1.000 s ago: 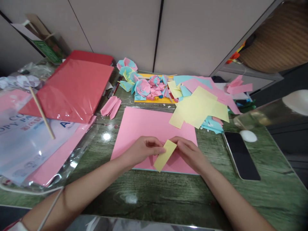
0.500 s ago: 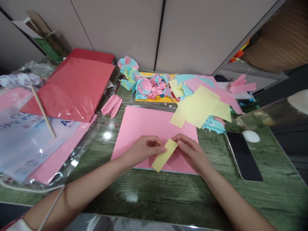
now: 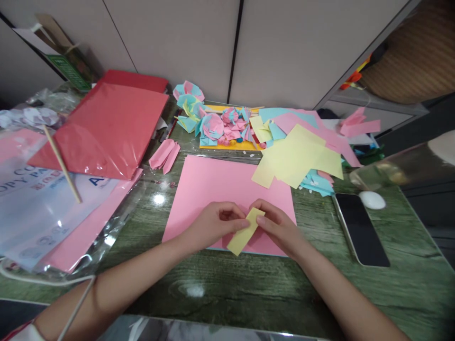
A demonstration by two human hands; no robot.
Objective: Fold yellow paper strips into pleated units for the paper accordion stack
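A small folded yellow paper strip point(image 3: 243, 235) is held between both hands over a pink sheet point(image 3: 213, 187) on the green table. My left hand point(image 3: 212, 223) pinches the strip's upper left edge with curled fingers. My right hand point(image 3: 279, 226) pinches its upper right end, thumb on top. The strip's lower end hangs free toward the pink sheet's near edge.
A black phone point(image 3: 359, 229) and a white oval object point(image 3: 371, 200) lie at the right. Yellow paper squares point(image 3: 298, 158) and folded pink-blue paper flowers point(image 3: 213, 124) sit behind the sheet. Red wrapped paper point(image 3: 103, 128), a wooden stick point(image 3: 62, 164) and plastic paper packs point(image 3: 42, 208) fill the left.
The fingers of both hands have closed in nearer each other on the strip's upper end, and more of that end is covered. The strip stays in place.
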